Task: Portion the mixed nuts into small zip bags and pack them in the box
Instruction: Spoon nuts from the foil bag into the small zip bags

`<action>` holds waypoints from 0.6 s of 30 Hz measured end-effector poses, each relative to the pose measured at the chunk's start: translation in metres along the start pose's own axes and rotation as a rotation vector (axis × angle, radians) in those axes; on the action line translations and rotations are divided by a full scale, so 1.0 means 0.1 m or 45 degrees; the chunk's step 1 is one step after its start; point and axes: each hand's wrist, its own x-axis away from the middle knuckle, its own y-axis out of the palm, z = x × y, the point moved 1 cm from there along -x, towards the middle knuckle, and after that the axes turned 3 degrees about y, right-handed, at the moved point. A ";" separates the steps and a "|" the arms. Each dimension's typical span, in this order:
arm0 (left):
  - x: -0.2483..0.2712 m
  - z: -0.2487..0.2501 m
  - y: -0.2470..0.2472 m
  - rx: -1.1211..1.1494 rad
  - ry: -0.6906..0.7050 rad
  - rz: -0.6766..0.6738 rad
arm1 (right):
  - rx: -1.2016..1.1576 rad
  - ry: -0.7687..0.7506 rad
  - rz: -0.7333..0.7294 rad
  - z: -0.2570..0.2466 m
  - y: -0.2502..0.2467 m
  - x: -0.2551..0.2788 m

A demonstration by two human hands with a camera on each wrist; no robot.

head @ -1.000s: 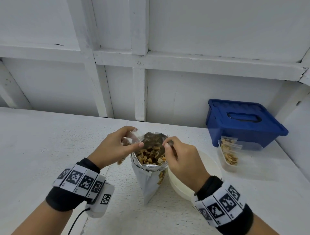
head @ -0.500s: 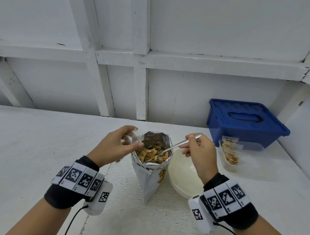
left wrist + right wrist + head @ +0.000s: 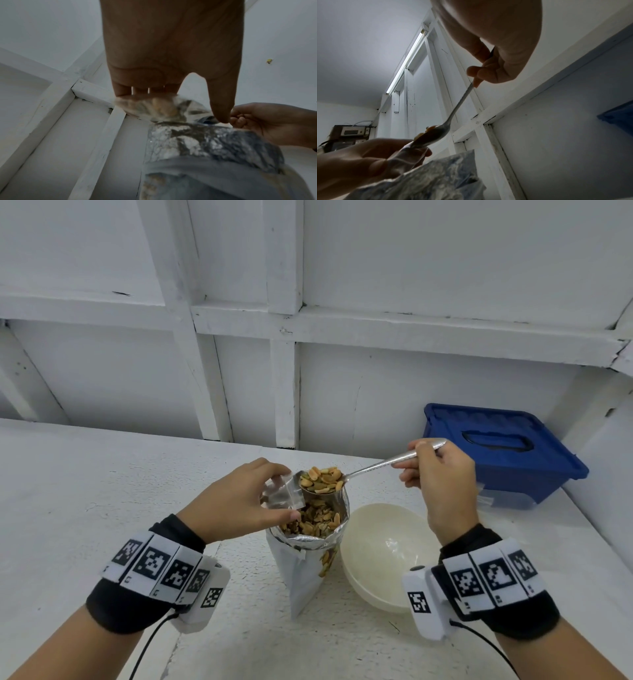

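Observation:
A foil pouch (image 3: 301, 563) of mixed nuts (image 3: 313, 520) stands open on the white table. My left hand (image 3: 236, 503) pinches a small clear zip bag (image 3: 284, 495) at the pouch's left rim; the left wrist view shows the zip bag (image 3: 150, 108) blurred, with some nuts in it. My right hand (image 3: 436, 474) grips the handle of a metal spoon (image 3: 376, 465). The spoon's bowl, heaped with nuts (image 3: 322, 479), hovers above the pouch right at the bag's mouth. Seen from below, the spoon (image 3: 440, 132) touches the bag held by the left hand (image 3: 359, 159).
An empty cream bowl (image 3: 387, 553) sits just right of the pouch. A blue-lidded clear box (image 3: 500, 446) stands at the back right against the wall. The white wall with beams runs along the table's far edge.
The right hand has lifted the spoon out of the pouch, now loaded with nuts, up to the mouth of the zip bag. The left hand stays at the pouch rim with the bag.

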 end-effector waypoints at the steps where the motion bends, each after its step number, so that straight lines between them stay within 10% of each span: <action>1: -0.01 0.02 0.01 0.006 -0.001 0.011 | -0.004 -0.006 -0.018 -0.01 0.03 0.00; 10: -0.04 0.05 0.08 0.129 -0.033 0.048 | 0.141 -0.175 -0.185 -0.11 0.30 0.08; 18: -0.01 0.02 0.14 0.450 -0.144 0.207 | 0.368 -0.937 -0.221 -0.44 0.47 0.25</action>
